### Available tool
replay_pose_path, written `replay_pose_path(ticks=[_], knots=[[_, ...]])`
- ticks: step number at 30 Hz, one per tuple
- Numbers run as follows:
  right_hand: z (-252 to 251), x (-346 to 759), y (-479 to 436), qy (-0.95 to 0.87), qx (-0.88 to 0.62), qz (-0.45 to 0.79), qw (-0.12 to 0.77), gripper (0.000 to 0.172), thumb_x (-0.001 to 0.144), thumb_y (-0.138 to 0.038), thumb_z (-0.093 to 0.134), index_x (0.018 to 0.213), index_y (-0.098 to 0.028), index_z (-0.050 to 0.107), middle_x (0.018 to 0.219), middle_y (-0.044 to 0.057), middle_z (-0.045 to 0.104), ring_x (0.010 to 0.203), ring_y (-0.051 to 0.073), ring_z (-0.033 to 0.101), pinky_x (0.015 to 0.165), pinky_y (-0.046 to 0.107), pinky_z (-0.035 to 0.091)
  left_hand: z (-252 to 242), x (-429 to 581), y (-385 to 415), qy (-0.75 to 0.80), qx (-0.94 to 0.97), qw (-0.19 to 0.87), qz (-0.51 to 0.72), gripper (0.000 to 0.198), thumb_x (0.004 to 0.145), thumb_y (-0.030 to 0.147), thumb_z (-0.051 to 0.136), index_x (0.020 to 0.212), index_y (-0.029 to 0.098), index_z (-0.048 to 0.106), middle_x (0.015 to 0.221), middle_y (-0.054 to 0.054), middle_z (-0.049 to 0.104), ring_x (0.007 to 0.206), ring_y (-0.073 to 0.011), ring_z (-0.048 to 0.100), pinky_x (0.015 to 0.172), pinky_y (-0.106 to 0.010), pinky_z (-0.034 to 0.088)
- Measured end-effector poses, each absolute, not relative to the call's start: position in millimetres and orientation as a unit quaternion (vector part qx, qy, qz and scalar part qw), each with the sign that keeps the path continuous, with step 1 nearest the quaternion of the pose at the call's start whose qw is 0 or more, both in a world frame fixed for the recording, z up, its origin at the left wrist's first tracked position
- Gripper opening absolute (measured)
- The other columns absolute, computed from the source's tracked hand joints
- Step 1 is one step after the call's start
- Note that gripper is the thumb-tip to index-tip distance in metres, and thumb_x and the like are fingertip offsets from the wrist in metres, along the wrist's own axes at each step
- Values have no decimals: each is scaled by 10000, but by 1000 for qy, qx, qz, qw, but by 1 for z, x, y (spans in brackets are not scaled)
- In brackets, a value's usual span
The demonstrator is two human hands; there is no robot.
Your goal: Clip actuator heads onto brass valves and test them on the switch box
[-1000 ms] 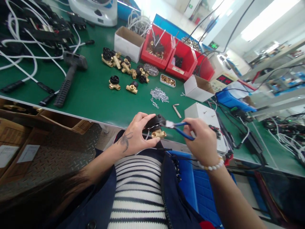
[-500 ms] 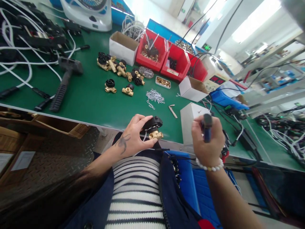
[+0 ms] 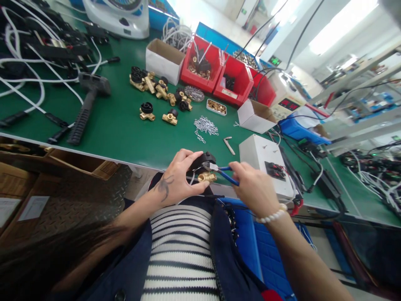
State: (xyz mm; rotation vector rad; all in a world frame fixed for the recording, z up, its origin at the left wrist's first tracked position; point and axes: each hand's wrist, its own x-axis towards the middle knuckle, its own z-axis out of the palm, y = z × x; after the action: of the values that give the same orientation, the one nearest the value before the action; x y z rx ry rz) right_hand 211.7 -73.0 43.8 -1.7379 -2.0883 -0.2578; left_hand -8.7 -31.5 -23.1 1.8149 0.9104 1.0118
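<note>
My left hand grips a brass valve with a black plastic part on top, at the table's front edge. A white cable runs from it beside my palm. In my right hand are blue-handled pliers, their metal jaws at the joint between the black part and the brass body. Whether the jaws pinch anything is too small to tell. Beyond my hands lie a pile of small wire clips and an L-shaped metal piece.
A hammer lies on the left beside tangled white cables. Several brass valves, a small tray of brass bits and red bins stand behind. To the right sits a white switch box.
My right hand has moved left and down with the pliers, bringing their jaws onto the valve. The left hand holds the valve in nearly the same place.
</note>
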Motion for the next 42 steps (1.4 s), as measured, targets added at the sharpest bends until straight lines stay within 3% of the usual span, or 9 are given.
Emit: replay_pose_path(ticks=[3, 7, 13, 18, 24, 29, 34, 37, 42], knots=[[49, 213, -72, -767, -615, -68, 170, 171, 796, -120, 514, 860, -222, 636, 700, 16, 605, 567, 157, 528, 545, 283, 370, -23, -9, -31, 365, 723, 425, 404, 661, 748, 331, 722, 1350, 127, 543, 1180, -124, 528, 1155, -292, 565, 984, -496, 568], [53, 216, -72, -687, -646, -155, 294, 162, 880, -200, 478, 1001, -226, 583, 813, 32, 623, 650, 173, 560, 633, 310, 445, -24, -9, -31, 361, 724, 427, 405, 656, 747, 336, 735, 1349, 156, 549, 1184, -111, 531, 1167, -287, 562, 1002, -490, 557], [46, 210, -71, -772, -614, -85, 140, 181, 785, -121, 514, 875, -219, 637, 680, 13, 612, 528, 145, 509, 510, 275, 340, -23, -8, -31, 363, 726, 419, 407, 658, 737, 326, 747, 1346, 174, 552, 1181, -107, 531, 1170, -299, 565, 1015, -523, 547], [51, 215, -71, -707, -636, -157, 265, 155, 897, -207, 461, 1006, -192, 571, 796, 41, 611, 622, 166, 551, 606, 295, 427, -24, -8, -30, 361, 725, 419, 411, 671, 744, 336, 740, 1348, 115, 548, 1182, -130, 543, 1154, -299, 575, 1005, -509, 553], [48, 206, -73, -777, -605, -86, 150, 171, 780, -99, 511, 821, -219, 625, 653, 7, 598, 517, 149, 509, 505, 275, 341, -27, -7, -31, 362, 728, 407, 416, 653, 743, 330, 745, 1346, 181, 542, 1179, -105, 534, 1157, -293, 571, 999, -516, 554], [50, 206, -75, -740, -618, -124, 235, 177, 837, -126, 526, 971, -202, 613, 792, 35, 650, 616, 163, 570, 589, 282, 426, -26, -8, -31, 354, 741, 395, 412, 648, 758, 323, 742, 1350, 162, 532, 1179, -113, 546, 1156, -290, 578, 989, -497, 562], [39, 201, -75, -783, -615, -24, 96, 205, 808, -85, 503, 905, -189, 651, 737, 38, 633, 596, 172, 567, 545, 288, 390, -24, -7, -33, 346, 757, 365, 417, 648, 739, 289, 751, 1329, 143, 527, 1181, -127, 555, 1135, -302, 585, 960, -509, 571], [38, 196, -73, -723, -650, 87, 218, 199, 904, -258, 562, 1066, -194, 658, 782, 25, 636, 663, 175, 607, 636, 305, 478, -26, -7, -34, 344, 757, 337, 441, 636, 728, 262, 760, 1300, 167, 498, 1198, -124, 560, 1132, -291, 578, 940, -497, 576], [24, 186, -63, -594, -634, 372, 328, 594, 883, -492, 624, 1410, -236, 524, 962, 41, 689, 877, 219, 674, 847, 407, 549, -32, -6, -29, 348, 754, 288, 477, 456, 715, 251, 785, 1068, 204, 500, 1171, -118, 561, 1122, -292, 560, 916, -507, 568]])
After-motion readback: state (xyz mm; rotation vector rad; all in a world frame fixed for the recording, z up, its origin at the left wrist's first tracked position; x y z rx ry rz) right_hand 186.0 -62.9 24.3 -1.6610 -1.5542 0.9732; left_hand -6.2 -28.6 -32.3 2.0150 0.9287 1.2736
